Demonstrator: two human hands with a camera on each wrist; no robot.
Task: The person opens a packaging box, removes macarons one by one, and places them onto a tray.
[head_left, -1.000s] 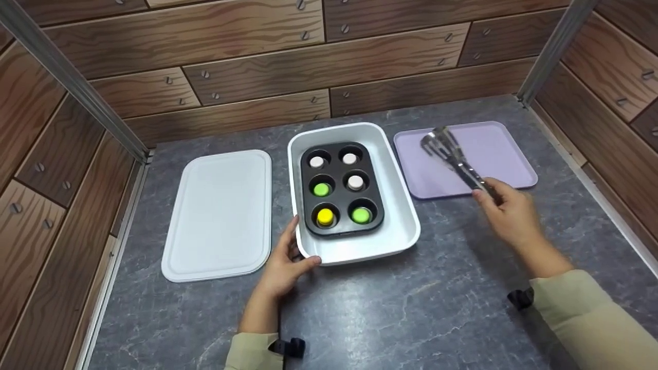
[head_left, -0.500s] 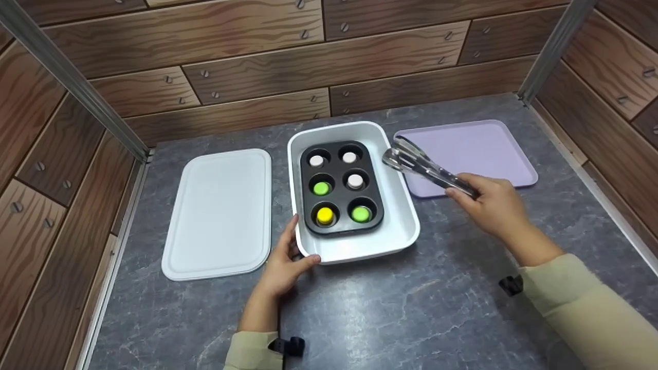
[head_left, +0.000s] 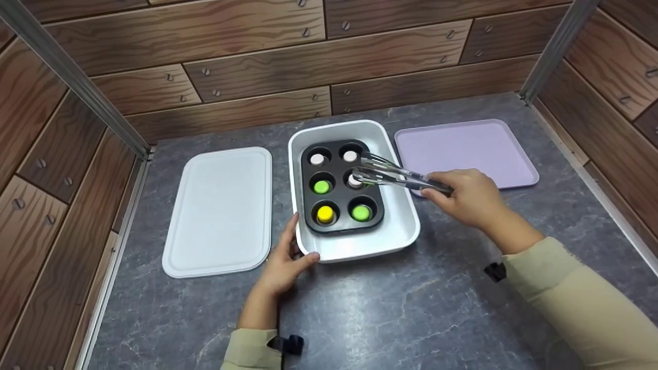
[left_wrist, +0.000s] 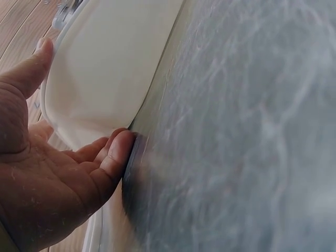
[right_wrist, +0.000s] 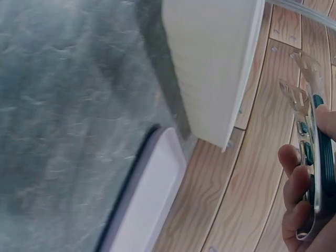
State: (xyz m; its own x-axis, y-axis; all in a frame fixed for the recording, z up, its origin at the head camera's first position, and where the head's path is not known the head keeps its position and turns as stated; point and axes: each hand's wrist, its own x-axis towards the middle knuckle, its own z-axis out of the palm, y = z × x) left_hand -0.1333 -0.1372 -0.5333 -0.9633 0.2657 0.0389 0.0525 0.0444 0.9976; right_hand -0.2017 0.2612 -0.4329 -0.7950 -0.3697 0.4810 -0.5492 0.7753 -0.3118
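My right hand (head_left: 468, 198) grips metal tongs (head_left: 396, 176) with dark handles. Their spread tips overlap the right middle cup of a black muffin tin (head_left: 340, 205), at a small round white piece (head_left: 354, 180) there. The tin lies in a deep white tub (head_left: 406, 231). Its cups also hold two more white pieces (head_left: 317, 159), two green pieces (head_left: 322, 187) and a yellow piece (head_left: 325, 214). My left hand (head_left: 284, 264) holds the tub's near left corner, thumb on the front side and fingers along the left. In the right wrist view, fingers wrap the tongs (right_wrist: 315, 142).
A flat white lid-like board (head_left: 218, 213) lies left of the tub. A lilac tray (head_left: 473, 146) lies to its right, partly behind my right hand. Wood-patterned walls (head_left: 257, 77) enclose the grey marbled table (head_left: 380, 308) at the back and sides.
My right hand has carried the tongs leftward from above the lilac tray to over the muffin tin's right middle cup. The left hand has stayed at the tub's corner.
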